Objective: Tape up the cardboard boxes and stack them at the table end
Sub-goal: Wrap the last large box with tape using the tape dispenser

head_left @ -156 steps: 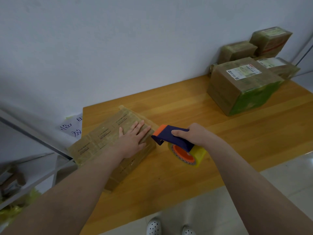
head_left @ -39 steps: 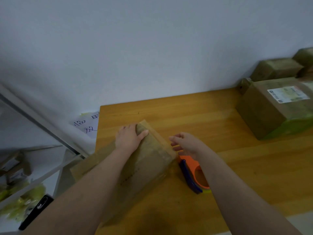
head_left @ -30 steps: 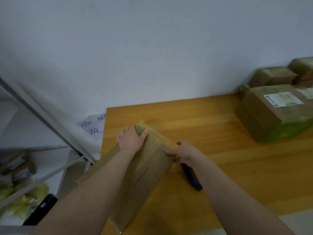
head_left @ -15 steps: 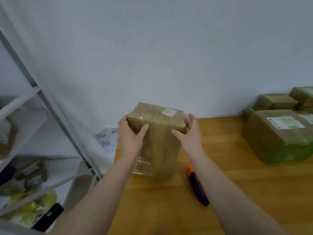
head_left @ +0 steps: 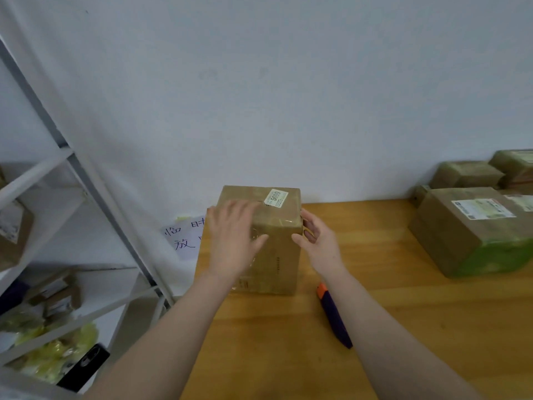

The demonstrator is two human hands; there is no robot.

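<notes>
A tall brown cardboard box (head_left: 277, 255) wrapped in clear tape stands upright on the wooden table (head_left: 403, 327) near its left end, a small white label on its top. My left hand (head_left: 230, 241) lies flat over the box's top front edge with fingers spread, blurred by motion. My right hand (head_left: 314, 241) grips the box's right side, thumb on the front and fingers curled round the side. The tape dispenser (head_left: 331, 313), purple with an orange tip, lies on the table just right of the box, partly hidden behind my right forearm.
Several taped boxes (head_left: 473, 229) are piled against the wall at the table's right end. A white metal shelf rack (head_left: 95, 180) with packages stands at left, a black phone (head_left: 86, 368) near its base. A handwritten paper note (head_left: 184, 238) hangs behind the table's left edge.
The box went from lying flat to standing upright on the table. My right hand left the tape dispenser and took the box's side; my left hand slid onto its top.
</notes>
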